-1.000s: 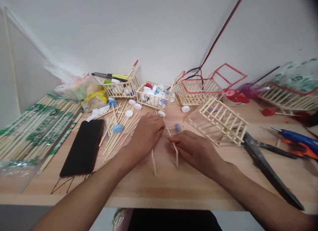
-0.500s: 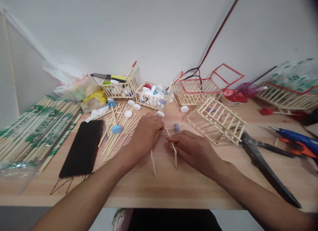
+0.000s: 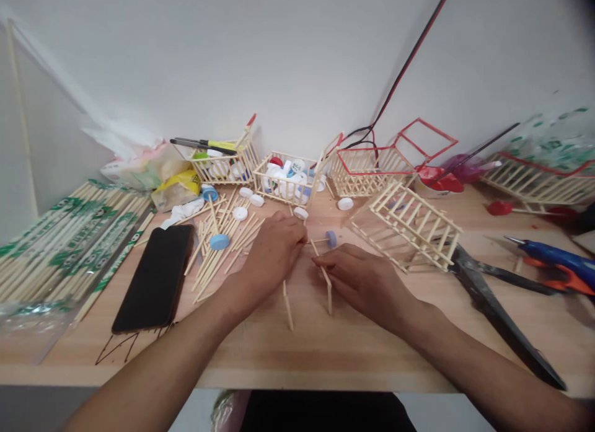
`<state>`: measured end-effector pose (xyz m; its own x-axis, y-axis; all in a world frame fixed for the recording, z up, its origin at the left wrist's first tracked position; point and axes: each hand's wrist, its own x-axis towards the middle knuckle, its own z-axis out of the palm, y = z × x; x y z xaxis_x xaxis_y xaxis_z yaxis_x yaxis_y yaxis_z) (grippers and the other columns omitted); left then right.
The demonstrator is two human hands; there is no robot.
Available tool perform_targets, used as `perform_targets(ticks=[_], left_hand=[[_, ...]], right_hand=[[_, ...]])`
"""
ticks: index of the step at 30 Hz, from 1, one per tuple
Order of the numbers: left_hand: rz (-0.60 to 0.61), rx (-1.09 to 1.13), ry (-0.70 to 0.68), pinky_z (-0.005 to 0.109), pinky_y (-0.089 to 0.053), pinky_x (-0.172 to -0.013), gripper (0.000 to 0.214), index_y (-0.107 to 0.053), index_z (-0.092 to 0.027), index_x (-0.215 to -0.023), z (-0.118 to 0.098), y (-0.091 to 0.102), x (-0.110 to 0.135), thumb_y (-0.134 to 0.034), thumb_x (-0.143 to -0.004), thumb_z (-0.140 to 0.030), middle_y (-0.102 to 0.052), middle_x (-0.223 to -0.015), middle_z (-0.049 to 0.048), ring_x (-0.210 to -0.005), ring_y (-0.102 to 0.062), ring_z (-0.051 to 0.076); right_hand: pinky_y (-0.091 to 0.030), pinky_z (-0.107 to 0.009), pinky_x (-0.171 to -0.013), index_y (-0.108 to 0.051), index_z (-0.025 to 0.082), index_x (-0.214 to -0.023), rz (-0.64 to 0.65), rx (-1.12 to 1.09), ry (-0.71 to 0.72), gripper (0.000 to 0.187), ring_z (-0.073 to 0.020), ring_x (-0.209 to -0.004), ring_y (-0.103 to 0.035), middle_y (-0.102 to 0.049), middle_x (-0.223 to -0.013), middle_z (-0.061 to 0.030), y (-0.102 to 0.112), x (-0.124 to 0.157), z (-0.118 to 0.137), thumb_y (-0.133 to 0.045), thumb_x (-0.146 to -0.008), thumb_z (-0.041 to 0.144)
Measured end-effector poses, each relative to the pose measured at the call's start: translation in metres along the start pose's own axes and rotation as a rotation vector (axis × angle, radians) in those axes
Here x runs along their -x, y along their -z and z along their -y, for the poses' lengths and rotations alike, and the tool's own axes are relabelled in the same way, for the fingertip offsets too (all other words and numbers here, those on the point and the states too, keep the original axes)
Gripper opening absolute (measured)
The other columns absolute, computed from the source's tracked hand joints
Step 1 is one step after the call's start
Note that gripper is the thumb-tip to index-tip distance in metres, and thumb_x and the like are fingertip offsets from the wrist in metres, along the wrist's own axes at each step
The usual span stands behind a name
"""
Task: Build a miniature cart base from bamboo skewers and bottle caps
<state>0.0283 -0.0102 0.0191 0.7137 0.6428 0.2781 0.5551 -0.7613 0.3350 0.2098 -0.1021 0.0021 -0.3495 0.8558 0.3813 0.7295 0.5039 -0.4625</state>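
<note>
In the middle of the table, my left hand (image 3: 279, 243) is closed, with its fingers curled. A joined chopstick piece (image 3: 289, 308) reaches toward me from under it; the grip itself is hidden. My right hand (image 3: 365, 271) pinches a bent piece of glued chopsticks (image 3: 328, 283) between thumb and fingers. Just beyond the right fingers, a blue bottle cap (image 3: 330, 238) stands on edge on a short stick. Right of that hand lies a basket frame of chopsticks (image 3: 413, 224), tilted on its side.
Loose chopsticks (image 3: 232, 233), a phone (image 3: 153, 277) and wrapped chopsticks (image 3: 69, 246) lie left. Behind stand a stick cart holding bottle caps (image 3: 283, 193) and a red-rimmed cart (image 3: 367, 171). Shears (image 3: 502, 320) and a blue glue gun (image 3: 553, 258) lie right.
</note>
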Motion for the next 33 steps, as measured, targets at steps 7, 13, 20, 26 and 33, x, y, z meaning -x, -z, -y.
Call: perform_targets(ticks=[7,13,20,26,33], left_hand=[[-0.009,-0.002,0.001,0.034,-0.040,-0.076,0.016,-0.064,-0.016,-0.073,-0.0002,0.0000,0.0000,-0.052,-0.084,-0.011,-0.066,-0.081,0.0048,-0.083,-0.053,0.020],[0.007,-0.002,0.012,0.035,-0.040,-0.076,0.016,-0.064,-0.016,-0.074,-0.0016,0.0010,0.0004,-0.053,-0.083,-0.011,-0.066,-0.082,0.0051,-0.084,-0.053,0.021],[0.000,0.000,0.022,0.035,-0.040,-0.077,0.015,-0.064,-0.016,-0.074,-0.0004,-0.0007,0.0007,-0.053,-0.083,-0.010,-0.067,-0.082,0.0044,-0.085,-0.054,0.020],[0.019,0.003,0.031,0.034,-0.040,-0.077,0.015,-0.064,-0.016,-0.074,-0.0019,0.0016,0.0001,-0.053,-0.082,-0.010,-0.066,-0.082,0.0042,-0.084,-0.054,0.020],[-0.002,0.007,0.014,0.034,-0.040,-0.078,0.015,-0.064,-0.016,-0.074,0.0006,-0.0001,0.0012,-0.054,-0.083,-0.011,-0.066,-0.082,0.0040,-0.085,-0.054,0.020]], right_hand=[[-0.050,-0.026,-0.079,-0.062,0.019,-0.103,-0.003,0.001,-0.002,0.023,-0.0146,-0.089,-0.063,-0.067,-0.095,-0.0038,-0.0001,-0.0018,-0.0001,-0.057,-0.084,0.009],[-0.050,-0.025,-0.079,-0.062,0.019,-0.103,0.003,0.006,0.003,0.021,-0.0146,-0.088,-0.062,-0.067,-0.094,-0.0037,0.0000,-0.0018,0.0003,-0.057,-0.084,0.009],[-0.050,-0.026,-0.080,-0.061,0.021,-0.105,0.001,0.005,0.005,0.024,-0.0149,-0.090,-0.063,-0.067,-0.096,-0.0037,-0.0003,-0.0004,-0.0009,-0.056,-0.085,0.009],[-0.051,-0.027,-0.079,-0.061,0.021,-0.104,-0.002,0.002,0.001,0.023,-0.0156,-0.089,-0.063,-0.067,-0.094,-0.0039,-0.0003,-0.0005,0.0000,-0.056,-0.085,0.010],[-0.053,-0.029,-0.079,-0.061,0.022,-0.105,-0.004,0.007,0.006,0.024,-0.0161,-0.089,-0.064,-0.068,-0.095,-0.0043,0.0002,-0.0010,0.0005,-0.056,-0.085,0.010]])
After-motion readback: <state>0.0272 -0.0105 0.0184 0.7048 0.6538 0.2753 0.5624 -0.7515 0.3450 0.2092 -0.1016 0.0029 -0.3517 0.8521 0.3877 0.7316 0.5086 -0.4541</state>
